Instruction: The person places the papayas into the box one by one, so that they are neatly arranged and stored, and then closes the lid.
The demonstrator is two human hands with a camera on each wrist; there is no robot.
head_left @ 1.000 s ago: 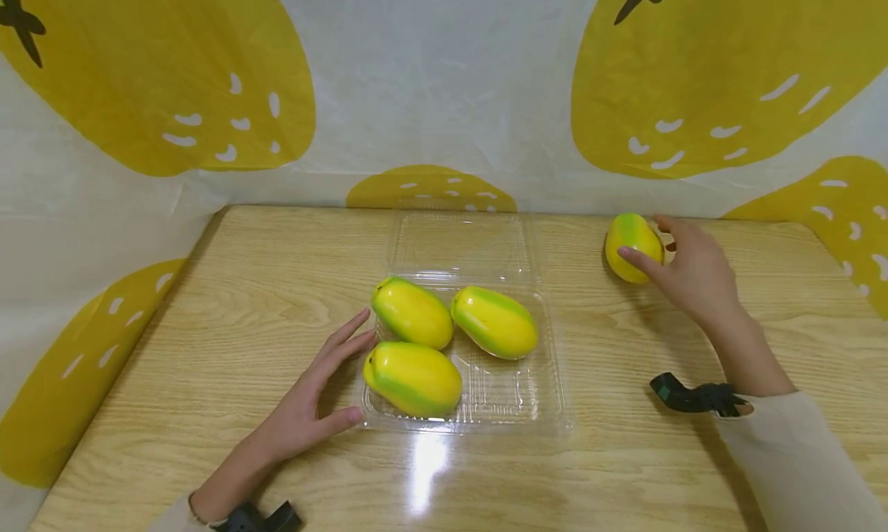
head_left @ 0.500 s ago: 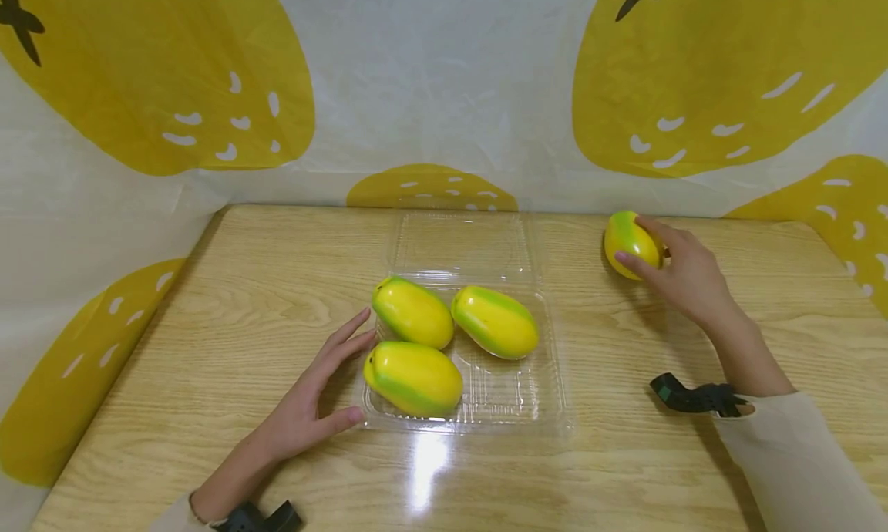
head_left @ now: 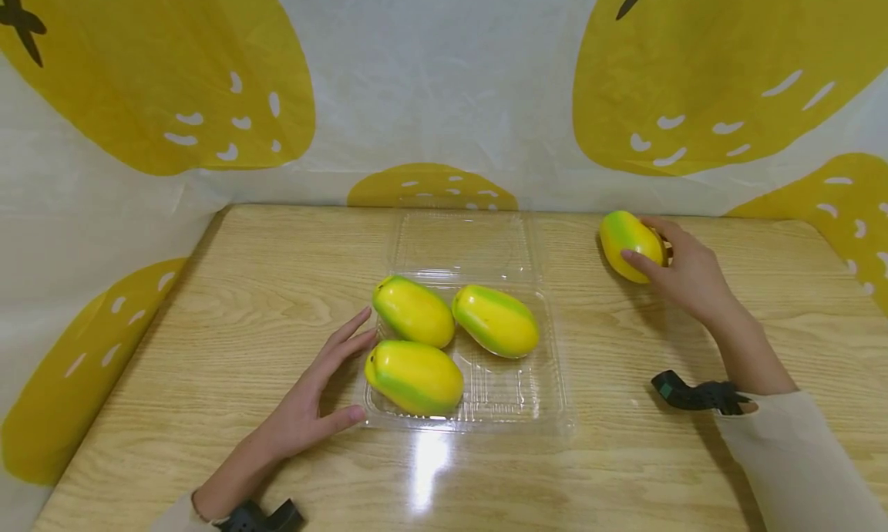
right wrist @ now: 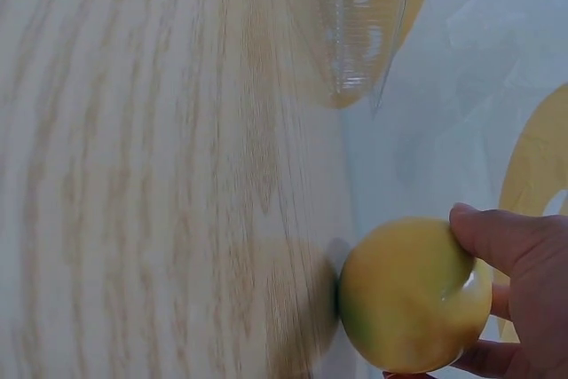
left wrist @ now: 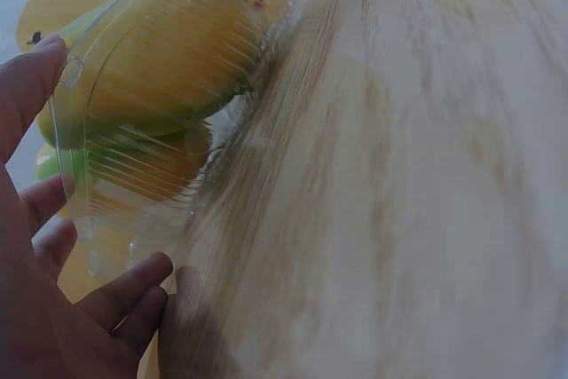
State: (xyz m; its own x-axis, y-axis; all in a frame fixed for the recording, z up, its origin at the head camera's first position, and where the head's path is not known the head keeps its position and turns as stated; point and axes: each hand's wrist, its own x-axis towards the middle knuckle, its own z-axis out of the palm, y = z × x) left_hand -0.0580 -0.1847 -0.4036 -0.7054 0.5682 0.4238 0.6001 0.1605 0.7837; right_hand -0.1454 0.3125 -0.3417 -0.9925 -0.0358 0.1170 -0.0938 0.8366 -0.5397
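Note:
At the back right of the table, my right hand (head_left: 688, 279) grips a yellow papaya (head_left: 627, 243) with a green stripe. In the right wrist view the thumb lies on one side of this papaya (right wrist: 413, 295) and fingers on the other. A clear plastic clamshell box (head_left: 502, 389) lies with its lid folded back. Inside are three similar papayas: one at the front left (head_left: 416, 379), another behind it (head_left: 415, 313), and the third at the right (head_left: 496, 321). My left hand (head_left: 308, 409) rests spread against the box's left side, its thumb (left wrist: 34, 86) at the rim.
The transparent lid (head_left: 461, 243) reaches back toward the fruit-print cloth (head_left: 444, 77) that hangs behind the wooden table (head_left: 277, 277). The cloth continues along the left side. Black camera mounts (head_left: 694, 395) sit on both wrists.
My right fingers have come round the back-right papaya and now grip it. That papaya has turned and shifted slightly left. My left hand and the box have stayed put.

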